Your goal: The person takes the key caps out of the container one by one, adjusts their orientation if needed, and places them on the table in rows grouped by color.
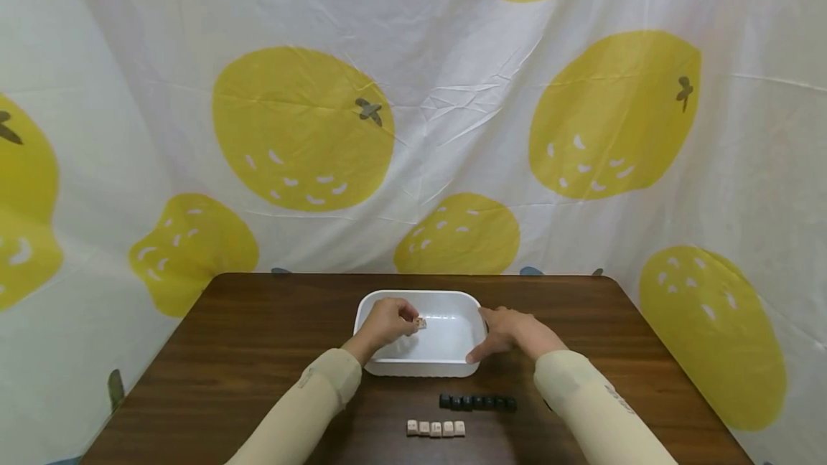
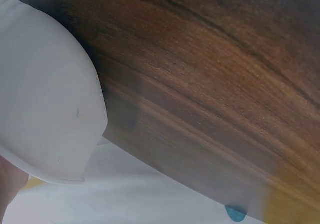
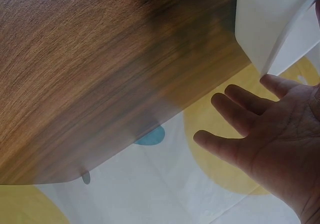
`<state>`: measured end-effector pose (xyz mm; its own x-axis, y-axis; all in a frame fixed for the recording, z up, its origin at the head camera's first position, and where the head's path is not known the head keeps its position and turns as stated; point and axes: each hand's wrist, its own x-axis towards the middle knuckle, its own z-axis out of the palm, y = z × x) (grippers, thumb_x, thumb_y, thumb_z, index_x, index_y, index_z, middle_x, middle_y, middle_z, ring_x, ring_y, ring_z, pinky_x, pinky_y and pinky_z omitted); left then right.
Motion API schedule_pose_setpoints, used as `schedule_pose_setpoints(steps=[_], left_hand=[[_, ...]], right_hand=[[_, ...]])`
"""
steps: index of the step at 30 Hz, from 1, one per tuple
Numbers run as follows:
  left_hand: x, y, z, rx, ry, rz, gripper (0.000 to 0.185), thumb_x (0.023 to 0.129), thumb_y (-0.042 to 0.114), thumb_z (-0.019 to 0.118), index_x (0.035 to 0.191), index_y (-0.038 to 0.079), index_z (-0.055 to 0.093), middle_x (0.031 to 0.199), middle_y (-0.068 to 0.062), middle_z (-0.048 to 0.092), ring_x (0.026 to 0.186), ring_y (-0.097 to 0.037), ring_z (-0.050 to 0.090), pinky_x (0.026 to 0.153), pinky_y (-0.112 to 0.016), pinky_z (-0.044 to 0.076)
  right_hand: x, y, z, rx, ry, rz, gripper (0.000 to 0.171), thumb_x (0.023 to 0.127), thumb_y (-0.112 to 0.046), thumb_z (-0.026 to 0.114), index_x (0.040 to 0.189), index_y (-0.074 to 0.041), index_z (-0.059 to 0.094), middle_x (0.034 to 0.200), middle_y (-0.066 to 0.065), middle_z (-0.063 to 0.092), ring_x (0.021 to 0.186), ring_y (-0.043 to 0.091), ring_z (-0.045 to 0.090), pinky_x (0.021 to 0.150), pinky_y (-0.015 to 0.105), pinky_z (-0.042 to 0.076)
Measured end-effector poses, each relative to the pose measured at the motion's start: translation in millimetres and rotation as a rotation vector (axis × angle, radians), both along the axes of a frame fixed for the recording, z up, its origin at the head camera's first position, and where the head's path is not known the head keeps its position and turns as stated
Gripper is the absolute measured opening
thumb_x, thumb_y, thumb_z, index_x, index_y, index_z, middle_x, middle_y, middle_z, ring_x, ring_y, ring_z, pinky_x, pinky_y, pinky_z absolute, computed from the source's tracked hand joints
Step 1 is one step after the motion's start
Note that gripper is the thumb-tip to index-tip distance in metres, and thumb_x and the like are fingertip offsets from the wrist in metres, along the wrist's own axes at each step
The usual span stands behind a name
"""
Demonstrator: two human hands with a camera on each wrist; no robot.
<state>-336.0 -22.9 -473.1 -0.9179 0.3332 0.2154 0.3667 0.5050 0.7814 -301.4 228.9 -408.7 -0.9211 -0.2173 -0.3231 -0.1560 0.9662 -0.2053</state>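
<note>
A white rectangular tub [image 1: 413, 367] stands on the dark wooden table [image 1: 258, 336]. My left hand [image 1: 388, 321] is over the tub's left side and pinches a small beige keycap [image 1: 421, 323] above the inside. My right hand [image 1: 510, 332] rests on the tub's right rim with fingers fairly straight and the thumb down at the near right corner. In the right wrist view the open palm [image 3: 280, 144] shows beside the tub's wall [image 3: 270, 19]. The left wrist view shows only the tub's outer wall [image 2: 45, 94] and the table.
In front of the tub lie a row of several black keycaps [image 1: 477, 402] and, nearer to me, a row of several beige keycaps [image 1: 436, 428]. A white cloth with yellow fruit prints [image 1: 413, 113] hangs behind and around the table.
</note>
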Motion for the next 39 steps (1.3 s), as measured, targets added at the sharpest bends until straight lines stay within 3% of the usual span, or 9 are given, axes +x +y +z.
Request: schedule_pose_setpoints(steps=[7,13,21,28,34,39], left_hand=[[0.8,-2,-0.6,-0.012,0.043,-0.004,0.011,0.079,0.001,0.076,0.090,0.000,0.073,0.076,-0.001,0.064,0.070,-0.010,0.055,0.061,-0.025,0.046],[-0.7,-2,-2.5,0.050,-0.004,0.022,0.013,0.082,0.013,0.080,0.090,0.004,0.073,0.082,-0.001,0.068,0.074,-0.009,0.062,0.063,-0.026,0.048],[0.4,-1,0.0,0.110,-0.024,0.005,0.008,0.085,0.004,0.072,0.093,0.002,0.073,0.085,-0.004,0.070,0.073,-0.010,0.065,0.063,-0.025,0.050],[3.3,-4,2.2,0.047,0.021,0.001,0.020,0.087,0.011,0.075,0.103,-0.001,0.074,0.087,-0.002,0.068,0.075,-0.010,0.061,0.063,-0.026,0.049],[4.3,-10,0.8,0.030,0.109,-0.033,0.025,0.091,0.016,0.072,0.109,-0.001,0.074,0.090,-0.006,0.072,0.075,-0.011,0.060,0.063,-0.024,0.049],[8.7,-15,4.1,0.053,0.105,-0.061,0.027,0.094,0.017,0.070,0.112,-0.002,0.072,0.089,-0.006,0.073,0.071,-0.009,0.062,0.060,-0.024,0.049]], right_hand=[[1.0,-1,1.5,0.004,-0.002,0.001,0.106,0.072,-0.054,0.082,0.152,-0.001,0.035,0.143,0.030,0.044,0.131,0.048,0.042,0.102,0.070,0.030],[-0.1,-1,0.3,0.008,-0.007,0.001,0.106,0.073,-0.055,0.082,0.152,-0.001,0.035,0.143,0.030,0.044,0.131,0.049,0.042,0.102,0.071,0.028],[1.2,-1,1.7,0.008,-0.010,-0.009,0.108,0.073,-0.055,0.082,0.153,-0.002,0.032,0.143,0.030,0.043,0.132,0.048,0.041,0.102,0.068,0.032],[0.7,-1,2.5,0.010,-0.026,-0.014,0.109,0.073,-0.057,0.080,0.153,-0.002,0.032,0.145,0.030,0.042,0.133,0.047,0.040,0.103,0.068,0.030],[0.8,-1,2.2,0.004,-0.024,-0.011,0.109,0.073,-0.056,0.081,0.153,-0.001,0.032,0.143,0.030,0.043,0.132,0.048,0.041,0.102,0.069,0.031],[1.8,-2,2.4,0.005,-0.020,-0.009,0.108,0.073,-0.055,0.081,0.153,-0.001,0.033,0.143,0.030,0.043,0.132,0.049,0.041,0.102,0.069,0.031]])
